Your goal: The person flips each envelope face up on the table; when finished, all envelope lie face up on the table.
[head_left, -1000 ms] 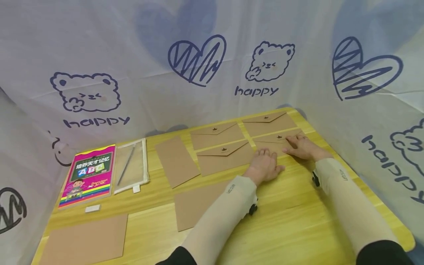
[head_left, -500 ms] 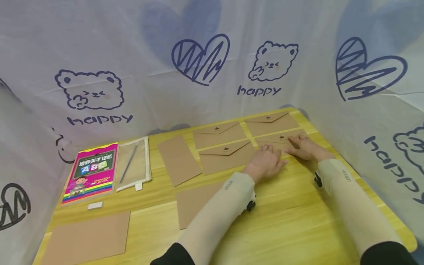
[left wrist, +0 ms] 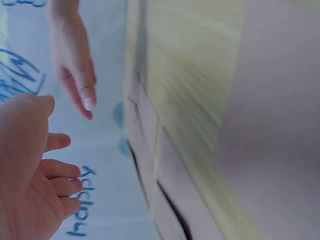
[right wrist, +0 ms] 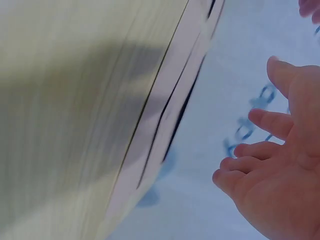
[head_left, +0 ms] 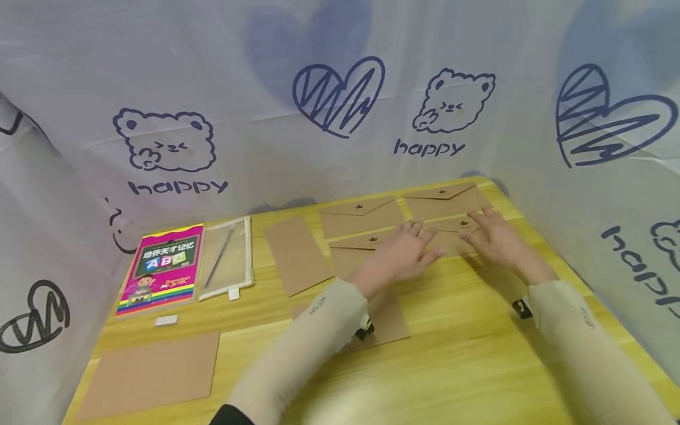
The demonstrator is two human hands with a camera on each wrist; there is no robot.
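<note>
Lifted since the earlier frame, the left hand and right hand hover about the near flapped envelope right of centre, fingers extended and apart. It lies flat on the desk, another flapped envelope just beyond, two more to its left, one partly hidden by the left hand. Farther left lie a plain brown rectangle, a mesh pouch and, at mid-left, a pink booklet.
</note>
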